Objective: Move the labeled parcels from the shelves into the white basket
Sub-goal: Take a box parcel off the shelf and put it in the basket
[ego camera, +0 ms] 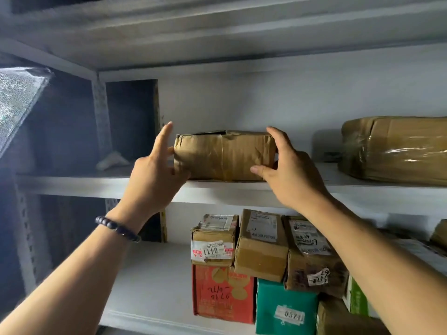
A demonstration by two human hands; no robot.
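Observation:
A brown, tape-wrapped cardboard parcel lies at the front of the upper shelf. My right hand grips its right end, fingers over the top corner and thumb under the front bottom edge. At the parcel's left end is my left hand, thumb touching the side and index finger straight, pointing up. No label shows on the parcel's front. The white basket is not in view.
A larger plastic-wrapped brown parcel sits to the right on the same shelf. On the lower shelf stand several labeled boxes: brown ones, a red one and a green one. A perforated steel upright is at left.

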